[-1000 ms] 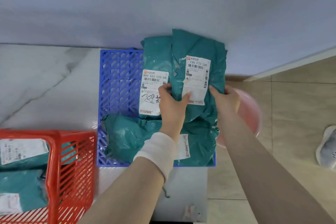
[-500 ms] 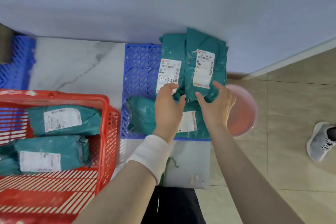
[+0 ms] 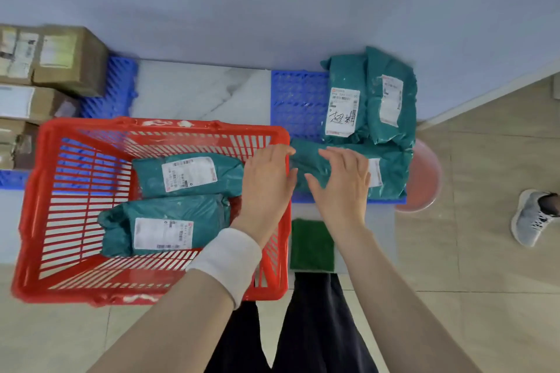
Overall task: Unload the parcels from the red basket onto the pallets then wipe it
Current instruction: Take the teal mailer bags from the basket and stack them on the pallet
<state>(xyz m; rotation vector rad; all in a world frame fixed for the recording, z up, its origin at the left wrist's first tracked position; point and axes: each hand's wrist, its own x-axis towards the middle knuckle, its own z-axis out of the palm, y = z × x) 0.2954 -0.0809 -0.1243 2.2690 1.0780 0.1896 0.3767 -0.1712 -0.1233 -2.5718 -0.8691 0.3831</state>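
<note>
– Over the basket's right rim, what are the fingers doing?

– The left hand (image 3: 266,182) hangs above that rim, its fingers (image 3: 274,152) loosely bent and holding nothing. The right hand (image 3: 342,188) is just beside it, fingers (image 3: 333,155) spread and empty above the front parcel (image 3: 394,174) on the right pallet (image 3: 298,100). I cannot tell whether they touch it.

– Which way does the next parcel lie?

– Left of both hands, inside the red basket (image 3: 163,126). The far parcel (image 3: 188,174) lies just beside the left hand, and the near parcel (image 3: 163,225) sits closer to the person and further left. Both run left to right along their long axis, labels up. The left hand is plainly nearer. I judge a short reach left and down would suit it, taking the far parcel by its right end.

– Counts?

– Two parcels in the basket. Three on the right pallet: the front one crosswise, then the back-left parcel (image 3: 344,100) and back-right parcel (image 3: 391,100) side by side by the wall. Two blue pallets, and the left pallet (image 3: 112,88) carries three cardboard boxes (image 3: 69,57). One green cloth (image 3: 312,244) lies on the floor just right of the basket, likely for the wiping. One pink basin (image 3: 424,172) shows at the right pallet's right edge. One grey shoe (image 3: 533,215) is well apart.
</note>
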